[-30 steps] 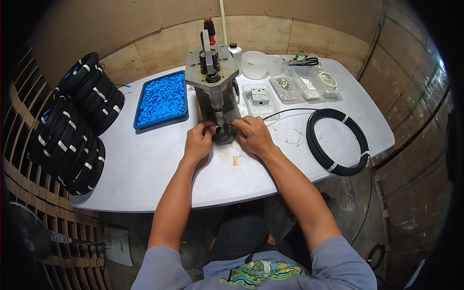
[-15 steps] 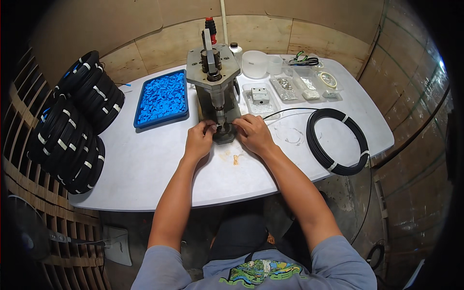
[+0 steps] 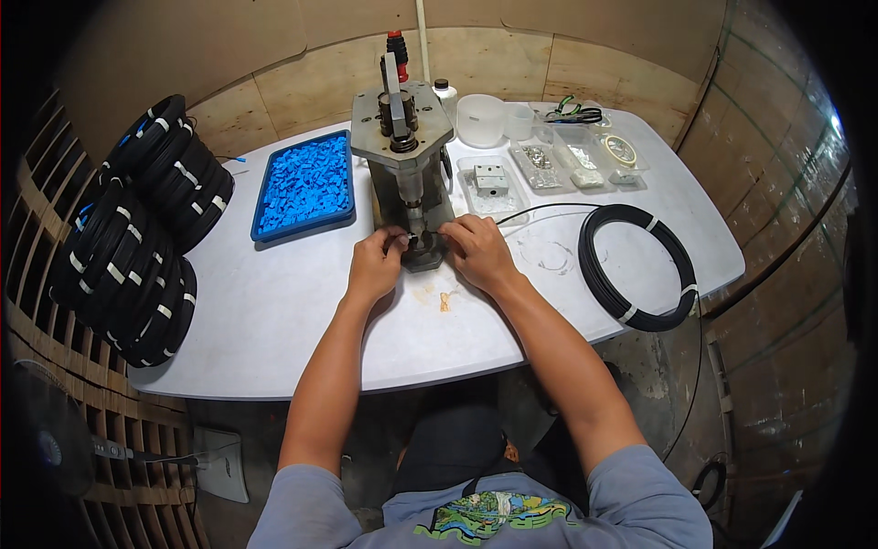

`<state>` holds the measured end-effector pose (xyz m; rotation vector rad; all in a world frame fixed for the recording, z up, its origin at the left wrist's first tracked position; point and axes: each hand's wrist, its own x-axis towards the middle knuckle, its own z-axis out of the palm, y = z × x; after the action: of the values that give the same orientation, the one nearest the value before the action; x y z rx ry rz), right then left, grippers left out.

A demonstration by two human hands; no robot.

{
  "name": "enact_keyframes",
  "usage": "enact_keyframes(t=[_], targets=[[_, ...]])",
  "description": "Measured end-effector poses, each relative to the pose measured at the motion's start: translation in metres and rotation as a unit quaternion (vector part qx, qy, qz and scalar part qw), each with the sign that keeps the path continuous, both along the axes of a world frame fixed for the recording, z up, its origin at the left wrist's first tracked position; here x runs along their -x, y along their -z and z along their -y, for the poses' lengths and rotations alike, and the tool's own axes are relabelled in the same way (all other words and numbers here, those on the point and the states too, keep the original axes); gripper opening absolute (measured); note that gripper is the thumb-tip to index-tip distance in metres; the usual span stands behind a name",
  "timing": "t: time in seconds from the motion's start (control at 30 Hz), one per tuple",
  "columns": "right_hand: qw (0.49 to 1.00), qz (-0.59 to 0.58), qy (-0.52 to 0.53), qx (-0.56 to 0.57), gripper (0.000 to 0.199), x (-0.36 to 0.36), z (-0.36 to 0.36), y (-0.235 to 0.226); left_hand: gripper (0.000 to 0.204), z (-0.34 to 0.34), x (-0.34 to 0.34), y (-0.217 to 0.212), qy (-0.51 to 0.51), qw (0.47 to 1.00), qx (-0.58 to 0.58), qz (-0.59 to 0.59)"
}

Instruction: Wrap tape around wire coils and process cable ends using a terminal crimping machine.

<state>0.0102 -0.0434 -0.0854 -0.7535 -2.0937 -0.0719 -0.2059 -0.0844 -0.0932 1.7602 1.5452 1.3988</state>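
A grey metal bench press stands on the white table, and both my hands are at its lower tooling. My left hand is on the tooling's left side, fingertips pinched together on something too small to make out. On the right side, my right hand has thumb and fingers closed on a black cable. That cable runs from behind the hand to a tied black cable coil lying on the right of the table. The cable's end at the tooling is hidden by my fingers.
At the left stand stacked black cable coils. Left of the press lies a blue tray of small blue pieces. Clear boxes of small parts, a metal block, white tubs and pliers sit at the back right.
My hands stay at the press tooling in nearly the same pose. The whole view has shifted very slightly; nothing else visibly moves.
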Motion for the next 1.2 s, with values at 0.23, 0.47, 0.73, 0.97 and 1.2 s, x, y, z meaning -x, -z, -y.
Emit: enact_keyframes(t=[0.23, 0.47, 0.73, 0.97, 1.2], targets=[[1.000, -0.004, -0.009, -0.003, 0.018, 0.0006, 0.0001, 0.0023, 0.021, 0.0011, -0.0003, -0.0003, -0.007, 1.000, 0.000, -0.014], [1.000, -0.002, -0.008, -0.004, 0.017, -0.0005, 0.0003, 0.0021, 0.021, 0.0015, -0.0021, -0.0023, -0.002, 1.000, 0.004, -0.016], [1.000, 0.000, -0.004, -0.010, 0.019, 0.0008, 0.0009, 0.0020, 0.021, 0.0028, -0.0015, -0.0032, -0.006, 1.000, 0.014, -0.011], [1.000, -0.001, -0.003, -0.014, 0.021, 0.0011, 0.0011, 0.0024, 0.021, 0.0032, -0.0024, -0.0044, -0.004, 1.000, 0.014, 0.001], [1.000, -0.004, -0.001, -0.011, 0.021, 0.0011, 0.0012, 0.0016, 0.021, 0.0029, -0.0022, -0.0033, -0.006, 1.000, 0.013, -0.008]])
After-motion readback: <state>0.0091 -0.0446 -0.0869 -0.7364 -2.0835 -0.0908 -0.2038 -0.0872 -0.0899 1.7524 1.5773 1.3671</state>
